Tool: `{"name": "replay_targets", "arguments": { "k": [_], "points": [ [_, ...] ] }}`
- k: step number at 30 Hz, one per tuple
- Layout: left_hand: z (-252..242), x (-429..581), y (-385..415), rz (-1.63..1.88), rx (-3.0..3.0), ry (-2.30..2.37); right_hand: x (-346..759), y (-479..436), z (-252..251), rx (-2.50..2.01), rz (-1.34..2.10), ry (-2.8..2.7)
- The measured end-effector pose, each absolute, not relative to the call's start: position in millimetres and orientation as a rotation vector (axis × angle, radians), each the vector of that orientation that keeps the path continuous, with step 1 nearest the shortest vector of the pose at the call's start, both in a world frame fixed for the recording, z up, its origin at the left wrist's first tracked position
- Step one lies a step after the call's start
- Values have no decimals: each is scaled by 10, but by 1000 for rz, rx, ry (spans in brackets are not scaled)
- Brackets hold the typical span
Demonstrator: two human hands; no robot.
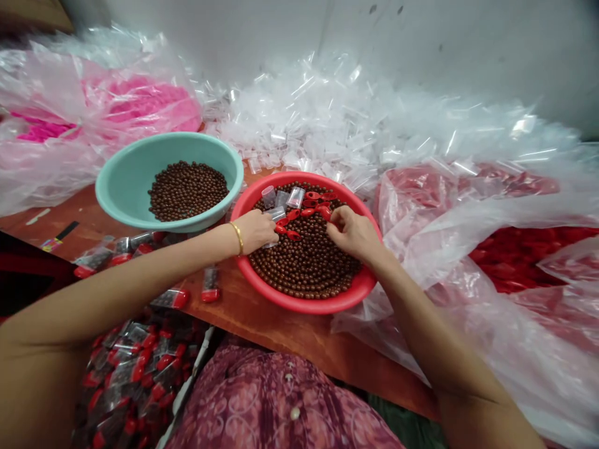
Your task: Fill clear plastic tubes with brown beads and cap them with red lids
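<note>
A red basin point(306, 304) holds a bed of brown beads point(311, 268), with clear plastic tubes point(296, 197) and red plastic caps point(293, 214) lying on top. My left hand point(256, 232), a gold bangle at its wrist, reaches over the basin's left side. Its fingers are closed at a clear plastic tube point(276, 214), and their tips are partly hidden. On the other side my right hand point(353, 234) is curled above the beads, thumb and index finger together at a red cap point(324, 212).
A turquoise basin point(116, 181) with more brown beads stands left. Filled red-capped tubes point(211, 284) lie on the wooden table point(234, 305); many fill a box point(140, 368) below. Clear tubes point(318, 118) are heaped behind. Bags hold pink pieces point(150, 103) and red pieces point(528, 255).
</note>
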State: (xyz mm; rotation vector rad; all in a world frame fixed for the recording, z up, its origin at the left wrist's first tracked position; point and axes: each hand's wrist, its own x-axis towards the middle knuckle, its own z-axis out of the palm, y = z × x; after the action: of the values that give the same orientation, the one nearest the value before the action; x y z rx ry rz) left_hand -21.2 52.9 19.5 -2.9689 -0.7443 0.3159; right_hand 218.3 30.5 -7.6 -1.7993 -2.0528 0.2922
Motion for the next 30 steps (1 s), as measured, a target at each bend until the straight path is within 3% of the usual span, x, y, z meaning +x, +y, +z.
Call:
{"name": "replay_targets", "arguments": {
  "k": [7,14,18,26,30],
  "points": [
    [66,27,597,579,-3021,-828,2319,381,-172,-1501,1004,-1235],
    [-76,544,459,641,-3132,-1641,2374,406,-144,-1411,1067,-986],
    [-218,824,601,554,-3138,-1847,2371,418,-143,-1389,1066,-1003],
    [-395,938,658,-217,-3304,-2112,2372,408,-115,-1384,1082,-984],
    [-336,824,636,-1253,-3602,-2186,2374,395,-96,-1344,1069,-970]
  ]
}}
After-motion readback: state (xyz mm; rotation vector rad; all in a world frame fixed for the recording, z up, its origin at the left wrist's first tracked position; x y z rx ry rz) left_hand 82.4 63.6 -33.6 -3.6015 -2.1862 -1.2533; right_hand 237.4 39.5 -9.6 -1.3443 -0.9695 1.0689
